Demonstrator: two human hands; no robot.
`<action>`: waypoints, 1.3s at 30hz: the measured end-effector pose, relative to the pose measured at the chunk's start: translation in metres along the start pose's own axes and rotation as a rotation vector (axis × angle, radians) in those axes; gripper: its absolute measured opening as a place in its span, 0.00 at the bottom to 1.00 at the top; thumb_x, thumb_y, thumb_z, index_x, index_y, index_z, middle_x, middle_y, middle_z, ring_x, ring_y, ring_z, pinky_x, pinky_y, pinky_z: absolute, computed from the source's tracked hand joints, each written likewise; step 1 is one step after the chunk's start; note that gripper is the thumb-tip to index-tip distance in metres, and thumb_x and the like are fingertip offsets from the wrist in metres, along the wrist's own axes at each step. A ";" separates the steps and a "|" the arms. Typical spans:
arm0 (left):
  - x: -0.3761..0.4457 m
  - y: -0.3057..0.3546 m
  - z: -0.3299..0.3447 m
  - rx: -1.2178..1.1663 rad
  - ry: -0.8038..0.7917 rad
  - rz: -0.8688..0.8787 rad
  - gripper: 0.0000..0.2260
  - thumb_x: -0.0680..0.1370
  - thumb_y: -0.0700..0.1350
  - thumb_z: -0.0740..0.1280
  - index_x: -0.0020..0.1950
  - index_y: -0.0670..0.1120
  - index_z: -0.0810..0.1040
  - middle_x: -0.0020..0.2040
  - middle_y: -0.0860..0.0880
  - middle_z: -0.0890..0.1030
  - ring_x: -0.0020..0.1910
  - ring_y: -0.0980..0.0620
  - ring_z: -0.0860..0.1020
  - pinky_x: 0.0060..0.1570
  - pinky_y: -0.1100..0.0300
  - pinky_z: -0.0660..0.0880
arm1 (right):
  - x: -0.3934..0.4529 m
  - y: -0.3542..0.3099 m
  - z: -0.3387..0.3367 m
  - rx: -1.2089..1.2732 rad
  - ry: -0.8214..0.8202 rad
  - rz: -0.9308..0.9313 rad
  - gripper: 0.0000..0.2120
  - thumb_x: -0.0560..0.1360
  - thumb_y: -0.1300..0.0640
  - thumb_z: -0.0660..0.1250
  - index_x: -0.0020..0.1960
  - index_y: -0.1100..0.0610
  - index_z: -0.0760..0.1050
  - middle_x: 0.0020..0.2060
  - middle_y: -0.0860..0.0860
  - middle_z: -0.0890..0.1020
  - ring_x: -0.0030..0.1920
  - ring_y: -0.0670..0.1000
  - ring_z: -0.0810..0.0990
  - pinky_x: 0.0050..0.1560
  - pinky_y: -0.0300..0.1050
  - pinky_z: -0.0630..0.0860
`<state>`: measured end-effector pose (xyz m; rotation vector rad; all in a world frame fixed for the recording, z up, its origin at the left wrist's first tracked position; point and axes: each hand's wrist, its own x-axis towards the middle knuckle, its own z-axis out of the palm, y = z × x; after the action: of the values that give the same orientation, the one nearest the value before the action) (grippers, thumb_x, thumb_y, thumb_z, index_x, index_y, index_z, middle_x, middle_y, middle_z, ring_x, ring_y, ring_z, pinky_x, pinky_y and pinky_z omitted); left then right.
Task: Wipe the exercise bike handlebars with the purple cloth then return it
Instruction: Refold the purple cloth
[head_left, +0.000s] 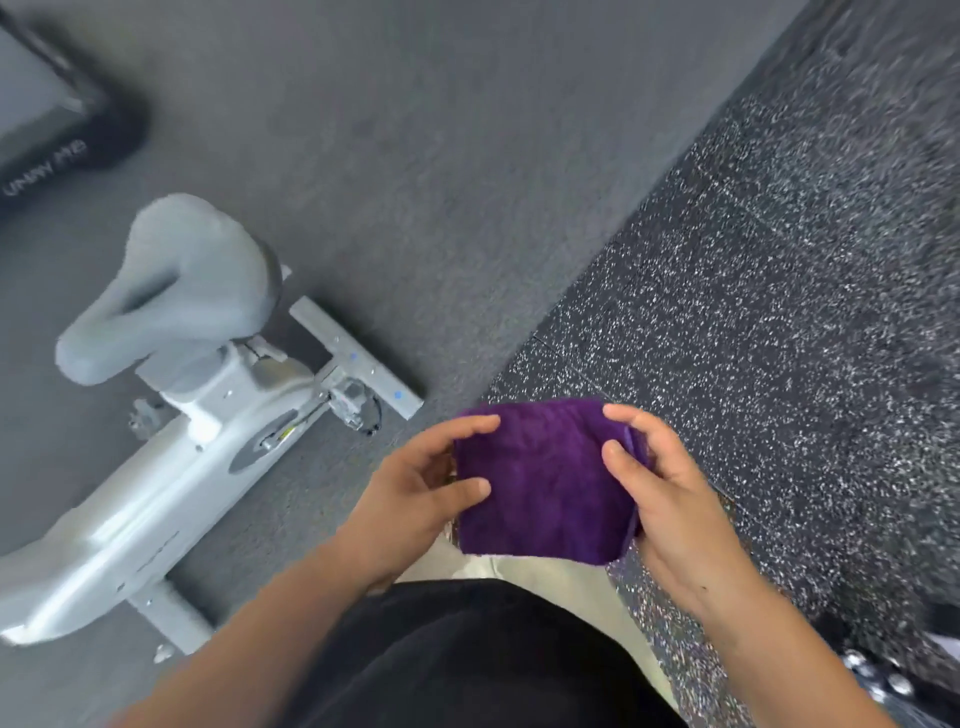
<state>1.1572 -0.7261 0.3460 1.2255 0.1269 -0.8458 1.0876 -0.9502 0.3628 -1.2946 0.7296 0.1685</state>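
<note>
A folded purple cloth (545, 483) is held in front of my body, above the floor. My left hand (415, 493) grips its left edge, thumb and forefinger lying over the top face. My right hand (670, 499) grips the right edge, with fingers curled round the fold. To the left stands the grey exercise bike (171, 467) with its grey saddle (171, 291) uppermost. The handlebars are out of the frame.
The bike's rear foot bar (358, 358) lies on grey carpet (415, 156). Black speckled rubber flooring (779, 312) fills the right side. A dark machine base (47, 119) sits at the top left. My dark shirt and light trousers fill the bottom middle.
</note>
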 end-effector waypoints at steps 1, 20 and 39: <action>0.015 0.014 0.001 -0.014 0.010 -0.002 0.23 0.75 0.26 0.67 0.56 0.53 0.85 0.50 0.47 0.86 0.51 0.51 0.82 0.53 0.59 0.81 | 0.014 -0.014 -0.004 -0.090 0.015 -0.021 0.12 0.77 0.56 0.69 0.57 0.43 0.81 0.52 0.43 0.86 0.52 0.48 0.85 0.49 0.44 0.80; 0.273 0.206 0.003 0.252 0.262 -0.060 0.41 0.57 0.39 0.82 0.67 0.60 0.77 0.55 0.51 0.87 0.55 0.48 0.85 0.59 0.49 0.81 | 0.348 -0.275 0.011 -0.956 -0.594 -0.103 0.44 0.61 0.55 0.84 0.71 0.37 0.70 0.64 0.34 0.76 0.61 0.27 0.73 0.59 0.22 0.70; 0.369 0.322 -0.181 0.126 0.902 0.097 0.18 0.59 0.52 0.84 0.47 0.60 0.84 0.58 0.61 0.78 0.55 0.66 0.79 0.55 0.71 0.72 | 0.591 -0.385 0.326 -1.207 -1.072 -0.296 0.12 0.65 0.51 0.82 0.46 0.46 0.83 0.59 0.35 0.79 0.56 0.31 0.77 0.56 0.29 0.72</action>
<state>1.6794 -0.7274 0.3387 1.6458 0.7406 -0.1643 1.8645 -0.9305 0.3634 -2.0775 -0.6290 1.0749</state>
